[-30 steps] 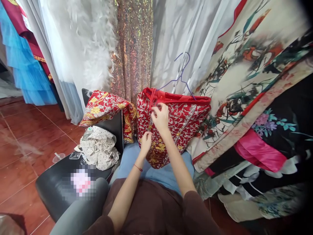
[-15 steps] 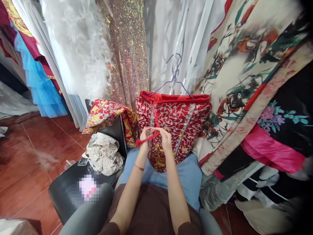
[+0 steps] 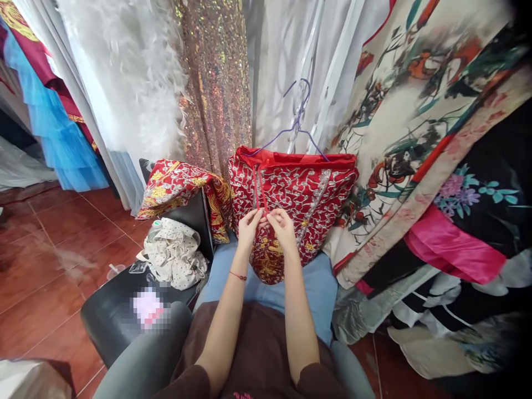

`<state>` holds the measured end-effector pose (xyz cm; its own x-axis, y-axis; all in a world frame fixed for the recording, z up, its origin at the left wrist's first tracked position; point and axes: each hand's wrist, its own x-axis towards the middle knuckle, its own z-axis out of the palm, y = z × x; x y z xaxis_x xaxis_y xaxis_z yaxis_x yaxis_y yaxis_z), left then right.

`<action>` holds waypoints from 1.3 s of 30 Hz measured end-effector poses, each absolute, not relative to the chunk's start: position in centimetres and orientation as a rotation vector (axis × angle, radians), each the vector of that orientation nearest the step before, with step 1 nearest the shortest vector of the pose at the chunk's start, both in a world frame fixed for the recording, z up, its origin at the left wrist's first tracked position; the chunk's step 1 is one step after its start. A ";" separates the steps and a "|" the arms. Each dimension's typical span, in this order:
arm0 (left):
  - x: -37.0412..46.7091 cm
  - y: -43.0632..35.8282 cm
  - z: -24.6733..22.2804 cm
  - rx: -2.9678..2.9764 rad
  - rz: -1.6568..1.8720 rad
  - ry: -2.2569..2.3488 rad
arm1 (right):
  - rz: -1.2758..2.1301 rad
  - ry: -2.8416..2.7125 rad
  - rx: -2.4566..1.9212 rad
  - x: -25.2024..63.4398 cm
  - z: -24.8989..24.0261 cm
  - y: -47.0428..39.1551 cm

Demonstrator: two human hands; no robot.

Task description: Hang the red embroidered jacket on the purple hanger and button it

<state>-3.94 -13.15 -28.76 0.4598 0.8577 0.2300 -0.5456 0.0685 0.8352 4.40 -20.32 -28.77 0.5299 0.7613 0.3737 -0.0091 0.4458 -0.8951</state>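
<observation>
Pinching the red cords (image 3: 256, 191) in a nearly closed grip, the left hand (image 3: 248, 226) and right hand (image 3: 283, 226) now work close together before the embroidered red garment (image 3: 291, 191) in front, no loose end draping the left, so the handling centres at the fingertips.

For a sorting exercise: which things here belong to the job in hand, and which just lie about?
In the job:
red cords in left hand and right hand
red embroidered garment
purple hanger

Lying about, apparently:
spotted cloth on black chair
red patterned cloth over its back
</observation>
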 end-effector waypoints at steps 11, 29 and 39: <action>-4.6 -12.5 -30.9 1.027 1.074 0.398 | 0.726 -1.086 -1.151 3.6 -28.3 -20.8; -6.5 -12.0 -30.0 0.943 1.015 0.387 | 0.261 -1.482 -1.580 3.2 -25.8 -24.1; -6.1 -13.1 -30.1 1.161 1.083 0.335 | 0.523 -0.760 -1.173 5.0 -25.1 -22.8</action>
